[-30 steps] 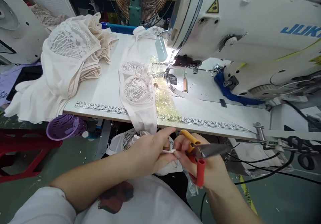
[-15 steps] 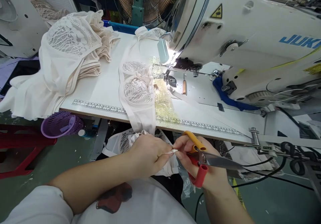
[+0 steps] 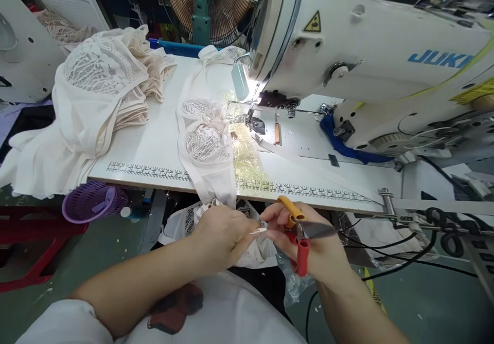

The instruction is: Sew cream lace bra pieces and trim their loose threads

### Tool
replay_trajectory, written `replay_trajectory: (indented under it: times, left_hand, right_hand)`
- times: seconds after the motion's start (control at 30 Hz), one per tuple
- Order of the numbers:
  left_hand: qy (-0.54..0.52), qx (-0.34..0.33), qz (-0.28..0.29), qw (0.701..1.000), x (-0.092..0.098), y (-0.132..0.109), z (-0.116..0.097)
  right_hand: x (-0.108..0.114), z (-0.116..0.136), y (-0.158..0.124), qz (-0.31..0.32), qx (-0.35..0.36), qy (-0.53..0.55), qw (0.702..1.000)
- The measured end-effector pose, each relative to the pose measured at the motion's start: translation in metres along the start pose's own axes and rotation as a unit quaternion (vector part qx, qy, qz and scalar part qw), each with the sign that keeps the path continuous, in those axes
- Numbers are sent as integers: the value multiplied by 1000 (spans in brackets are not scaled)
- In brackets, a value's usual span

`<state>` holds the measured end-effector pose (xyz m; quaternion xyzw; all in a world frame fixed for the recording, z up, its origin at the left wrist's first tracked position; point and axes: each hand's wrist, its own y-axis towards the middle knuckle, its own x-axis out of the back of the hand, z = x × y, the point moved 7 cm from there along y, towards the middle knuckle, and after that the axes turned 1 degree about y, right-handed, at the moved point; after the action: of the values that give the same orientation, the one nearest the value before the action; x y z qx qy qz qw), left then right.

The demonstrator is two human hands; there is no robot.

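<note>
My left hand (image 3: 227, 236) is closed on a cream lace bra (image 3: 208, 143), pinching a narrow white end of it between thumb and forefinger. The bra runs from my fist up over the table edge to the sewing machine's needle area, and more of it hangs on my lap. In my right hand (image 3: 309, 246) is a pair of scissors (image 3: 299, 225) with one orange and one red handle, its blades pointing right, away from the bra. My right thumb and fingertips are beside the pinched white end; whether they touch it I cannot tell.
A white sewing machine (image 3: 347, 40) stands over the white table (image 3: 154, 123), which carries a printed ruler. A stack of cream bras (image 3: 96, 92) lies left. A fan (image 3: 216, 4) stands behind. Below are a purple basket (image 3: 92, 202) and a red stool (image 3: 34, 236). Cables hang at right.
My view has shifted slightly. My right hand has turned the scissors, so their blades look shorter. The left hand keeps its pinch on the white end.
</note>
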<state>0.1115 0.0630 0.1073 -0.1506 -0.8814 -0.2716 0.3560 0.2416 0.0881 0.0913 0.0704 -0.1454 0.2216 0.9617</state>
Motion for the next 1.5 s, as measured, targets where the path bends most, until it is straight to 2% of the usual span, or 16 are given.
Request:
replay_trajectory:
  times: [0.13,0.2,0.27,0.37,0.43,0.47,0.53,0.57,0.63,0.7,0.8,0.93,1.13,1.27,1.43,1.5]
  left_hand:
    - [-124,57,-44,990,21,-5,16]
    - [-198,116,-51,972,30,-10,29]
    - [-241,151,-67,956,39,-17,39]
    - [-282,156,-112,940,52,-26,52]
    - [-304,145,-135,932,57,-31,57]
    - [-312,137,-140,930,59,-32,58]
    - [-323,116,-144,928,61,-32,57]
    - [-326,105,-146,928,63,-31,56]
    - [-325,87,-157,929,66,-30,53]
    - [-314,78,-167,931,69,-29,51]
    - [-294,68,-159,940,72,-31,51]
    - [-258,37,-127,957,77,-37,52]
    - [-165,-18,-57,984,88,-42,48]
    - [-78,-3,-4,997,88,-45,44]
    - [-124,27,12,992,81,-54,43]
    - [-153,33,8,988,79,-57,44]
  right_hand:
    - [33,-10,24,-27,-83,-185,979]
    - [57,-18,43,-41,-115,-349,929]
    - [76,-27,62,-21,-106,-472,875]
    - [96,-38,76,-25,-106,-545,831]
    - [99,-30,73,-84,-86,-559,821]
    - [95,-20,67,-123,-60,-545,827]
    - [74,5,52,-171,31,-457,872]
    - [56,17,44,-159,92,-386,904]
    - [9,33,29,-44,193,-251,948]
    - [-26,35,19,32,207,-178,962]
    - [-47,25,16,19,180,-137,974]
    - [-48,21,12,-5,208,-136,969]
    - [-47,29,5,-15,258,-215,942]
    - [-51,29,-1,-11,272,-269,924]
    - [-55,23,-15,-7,305,-338,890]
    - [-55,19,-20,-3,305,-338,890]
